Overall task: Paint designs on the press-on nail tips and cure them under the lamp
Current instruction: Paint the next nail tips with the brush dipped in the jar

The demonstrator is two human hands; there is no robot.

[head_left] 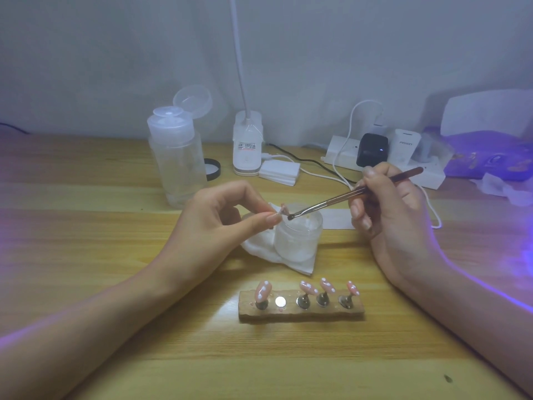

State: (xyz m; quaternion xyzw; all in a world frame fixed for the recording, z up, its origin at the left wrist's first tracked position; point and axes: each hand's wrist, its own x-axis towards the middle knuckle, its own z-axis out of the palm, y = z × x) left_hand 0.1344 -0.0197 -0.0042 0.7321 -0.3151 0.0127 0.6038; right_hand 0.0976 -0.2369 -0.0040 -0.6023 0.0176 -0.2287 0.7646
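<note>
Being pinched by the left hand (219, 215) over the jar (298, 241), a nail tip (284, 210) is offered to the brush (331, 201) gripped in the right hand (386, 215); dotted tips (307, 287) are racked toward the table's (288, 356) front edge.

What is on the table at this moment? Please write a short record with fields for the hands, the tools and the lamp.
left hand: pinches a small pink nail tip above the frosted jar
right hand: holds the nail brush, bristles at the held tip
wooden holder: four dotted pink tips standing, second slot from the left empty
jar: on a white wipe
curing lamp: far right, violet light on
behind: pump bottle, desk lamp base, power strip
</note>
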